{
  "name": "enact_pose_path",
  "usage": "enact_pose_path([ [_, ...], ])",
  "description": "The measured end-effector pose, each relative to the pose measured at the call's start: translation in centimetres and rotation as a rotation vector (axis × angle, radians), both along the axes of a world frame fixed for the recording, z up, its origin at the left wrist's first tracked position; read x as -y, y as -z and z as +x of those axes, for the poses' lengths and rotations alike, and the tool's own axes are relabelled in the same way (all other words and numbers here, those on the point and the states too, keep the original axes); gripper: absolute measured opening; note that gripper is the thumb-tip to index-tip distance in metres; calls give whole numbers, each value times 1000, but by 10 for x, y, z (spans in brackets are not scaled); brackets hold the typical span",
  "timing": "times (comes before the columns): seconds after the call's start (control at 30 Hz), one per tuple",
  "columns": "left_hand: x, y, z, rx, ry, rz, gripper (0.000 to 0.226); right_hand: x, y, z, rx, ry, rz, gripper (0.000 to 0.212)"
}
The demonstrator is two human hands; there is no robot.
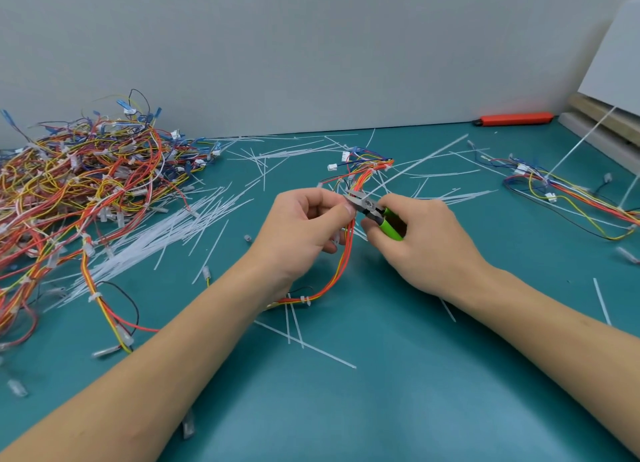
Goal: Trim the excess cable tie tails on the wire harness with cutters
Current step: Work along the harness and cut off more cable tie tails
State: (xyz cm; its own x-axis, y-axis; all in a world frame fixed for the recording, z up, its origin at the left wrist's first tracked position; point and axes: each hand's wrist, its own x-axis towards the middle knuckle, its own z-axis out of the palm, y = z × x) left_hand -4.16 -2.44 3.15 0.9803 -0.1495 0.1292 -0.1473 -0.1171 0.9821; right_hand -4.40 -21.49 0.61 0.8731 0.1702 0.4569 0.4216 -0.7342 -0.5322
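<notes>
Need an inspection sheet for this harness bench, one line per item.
Surface: teal mat.
Job's things: wire harness held mid-bench; green-handled cutters at its cable tie, long tail uncut.
Clutter: cut tie tails strewn about.
Hands: left hand pinches harness; right hand grips cutters.
Cables: tangled harness pile left; another harness right.
Surroundings: grey wall; red utility knife; white board.

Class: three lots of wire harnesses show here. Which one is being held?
The middle harness, pinched by the left hand; the left pile and right harness lie untouched.
</notes>
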Motion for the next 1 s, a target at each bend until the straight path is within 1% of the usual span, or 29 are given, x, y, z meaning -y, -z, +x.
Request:
enact_pose_path([
  [0.1,0,0,0,9,6,-6,13,-1,1,0,-22,16,-22,38],
  [0.23,1,-1,-1,9,10,-7,13,-2,0,-1,-17,23,-30,40],
  [0.33,1,-1,-2,11,12,-4,12,-1,1,-2,2,29,-12,38],
  [0.5,1,-1,-1,9,-2,6,16,-1,0,-1,25,9,8,23],
  [0.7,-1,1,1,5,1,2,15,-1,1,0,15,9,-6,22],
  [0.83,-1,2,1,10,8,-9,11,-2,2,0,-28,28,-9,38],
  [0.93,-2,3,1,-10,21,-44,11,-3,1,-2,-23,38,-14,42],
  [1.0,-2,2,0,-52,42,-107,8,-3,0,-3,-19,41,-18,42],
])
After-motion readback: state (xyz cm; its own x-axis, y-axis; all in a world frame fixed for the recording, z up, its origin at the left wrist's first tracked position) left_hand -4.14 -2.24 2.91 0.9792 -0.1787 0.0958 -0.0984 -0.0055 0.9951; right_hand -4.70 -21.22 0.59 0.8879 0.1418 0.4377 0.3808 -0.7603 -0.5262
